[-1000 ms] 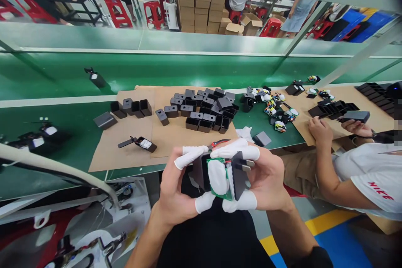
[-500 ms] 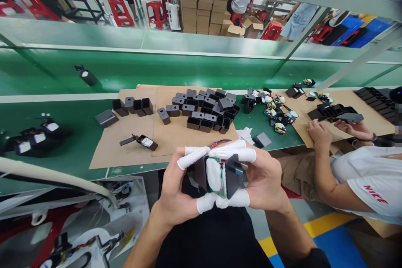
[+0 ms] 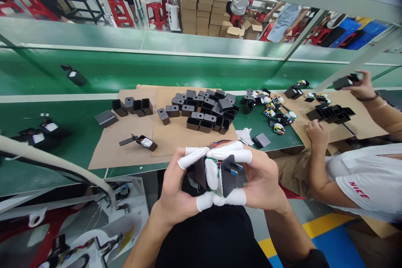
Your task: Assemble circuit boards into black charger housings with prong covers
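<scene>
My left hand (image 3: 176,190), with white finger cots on its fingertips, grips the black housing (image 3: 199,172) of a power adapter from the left. My right hand (image 3: 262,182), also in finger cots, grips its black plug cover (image 3: 228,178), which has metal prongs (image 3: 234,172). Between housing and cover a circuit board with a white block (image 3: 212,173) on it shows, partly inside the housing. Both thumbs meet below the adapter and the fingers meet above it. Just beyond my hands, on brown paper, lies another black housing (image 3: 147,143) with its cover hanging out.
Many black housings (image 3: 205,124) stand on brown paper (image 3: 169,140) on the green bench. Loose circuit boards (image 3: 278,109) are heaped to their right. A co-worker's hand (image 3: 361,88) lifts a black case at far right. Several adapters (image 3: 39,138) lie at far left.
My right hand has come slightly left with the cover, and the gap to the housing is narrower. The co-worker's hand has risen with a black case. Adapters at far left have shifted left.
</scene>
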Demonstrator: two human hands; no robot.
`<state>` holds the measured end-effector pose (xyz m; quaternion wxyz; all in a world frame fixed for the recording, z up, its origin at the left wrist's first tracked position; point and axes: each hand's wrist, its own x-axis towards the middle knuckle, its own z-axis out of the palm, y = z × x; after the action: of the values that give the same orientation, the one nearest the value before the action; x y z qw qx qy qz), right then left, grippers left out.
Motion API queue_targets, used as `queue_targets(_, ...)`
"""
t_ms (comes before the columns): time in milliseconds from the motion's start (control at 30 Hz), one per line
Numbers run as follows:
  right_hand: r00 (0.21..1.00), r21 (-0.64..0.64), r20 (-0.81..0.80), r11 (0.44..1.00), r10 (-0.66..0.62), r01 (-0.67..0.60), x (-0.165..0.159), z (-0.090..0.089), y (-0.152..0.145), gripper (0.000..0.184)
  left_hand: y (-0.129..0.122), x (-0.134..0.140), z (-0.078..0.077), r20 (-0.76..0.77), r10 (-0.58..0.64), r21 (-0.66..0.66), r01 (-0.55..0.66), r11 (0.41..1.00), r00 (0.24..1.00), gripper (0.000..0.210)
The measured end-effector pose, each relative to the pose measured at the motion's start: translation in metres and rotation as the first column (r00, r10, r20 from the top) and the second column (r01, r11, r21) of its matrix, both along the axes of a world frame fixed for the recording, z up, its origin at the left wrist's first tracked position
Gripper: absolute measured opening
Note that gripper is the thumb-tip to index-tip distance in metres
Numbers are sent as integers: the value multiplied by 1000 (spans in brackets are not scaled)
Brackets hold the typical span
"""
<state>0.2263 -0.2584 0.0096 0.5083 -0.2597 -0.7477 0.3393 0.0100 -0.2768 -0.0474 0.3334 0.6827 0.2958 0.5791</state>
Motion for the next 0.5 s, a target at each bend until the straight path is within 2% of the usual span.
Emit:
queue_targets(367,999,11,25,999,35,-35,2,-1,1,74,-2,-2,-4,-40,17,2,-17,1000,999,89)
queue_targets(500,999,-13,41,1000,23,-23,4,-3,-1,70,-1,0,-4,-33,12,-16,-13,1000,999,86)
